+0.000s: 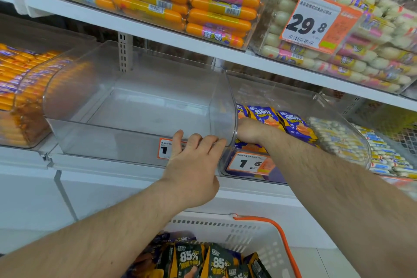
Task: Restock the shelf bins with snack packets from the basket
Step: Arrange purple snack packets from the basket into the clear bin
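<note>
Your left hand (194, 160) grips the front right corner of the clear bin (135, 106), fingers curled over its low front lip beside an orange price tag (164, 149); nothing lies inside that bin. Your right hand (247, 130) reaches into the neighbouring bin (293, 97), just behind the clear bin's side wall and touching the blue snack packets (291, 123) there, but its fingers are hidden, so the grip can't be told. White basket (237, 230) with orange handle sits below your arms, holding dark "85%" snack packets (203, 259).
</note>
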`<state>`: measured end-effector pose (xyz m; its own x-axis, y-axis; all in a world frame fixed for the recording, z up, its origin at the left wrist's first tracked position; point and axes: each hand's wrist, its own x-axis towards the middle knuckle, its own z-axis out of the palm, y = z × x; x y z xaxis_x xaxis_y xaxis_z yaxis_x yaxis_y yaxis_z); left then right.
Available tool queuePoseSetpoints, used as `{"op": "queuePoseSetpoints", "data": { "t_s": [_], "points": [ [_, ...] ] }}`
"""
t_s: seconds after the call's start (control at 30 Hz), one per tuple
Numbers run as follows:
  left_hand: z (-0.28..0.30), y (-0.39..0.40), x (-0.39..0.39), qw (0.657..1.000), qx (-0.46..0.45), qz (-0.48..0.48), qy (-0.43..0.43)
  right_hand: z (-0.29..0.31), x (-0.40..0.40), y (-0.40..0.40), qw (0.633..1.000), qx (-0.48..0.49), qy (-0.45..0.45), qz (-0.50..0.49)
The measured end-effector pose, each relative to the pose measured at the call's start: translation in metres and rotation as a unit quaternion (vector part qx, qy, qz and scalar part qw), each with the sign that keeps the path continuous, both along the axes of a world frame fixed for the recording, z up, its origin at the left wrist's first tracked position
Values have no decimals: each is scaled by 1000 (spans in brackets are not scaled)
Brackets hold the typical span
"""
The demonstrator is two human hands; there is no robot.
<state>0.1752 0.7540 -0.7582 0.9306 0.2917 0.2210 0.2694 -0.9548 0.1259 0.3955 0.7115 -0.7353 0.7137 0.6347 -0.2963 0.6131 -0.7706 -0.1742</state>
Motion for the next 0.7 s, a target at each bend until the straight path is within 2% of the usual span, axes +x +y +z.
{"op": "queuePoseSetpoints", "data": {
  "t_s": [0.37,0.7],
  "points": [
    [2,1,-2,1000,-2,-6,-4,15,4,-12,994,99,-6,-39],
    [2,1,-1,1000,-3,-2,-10,19,2,-13,997,45,-59,1]
  ]
}}
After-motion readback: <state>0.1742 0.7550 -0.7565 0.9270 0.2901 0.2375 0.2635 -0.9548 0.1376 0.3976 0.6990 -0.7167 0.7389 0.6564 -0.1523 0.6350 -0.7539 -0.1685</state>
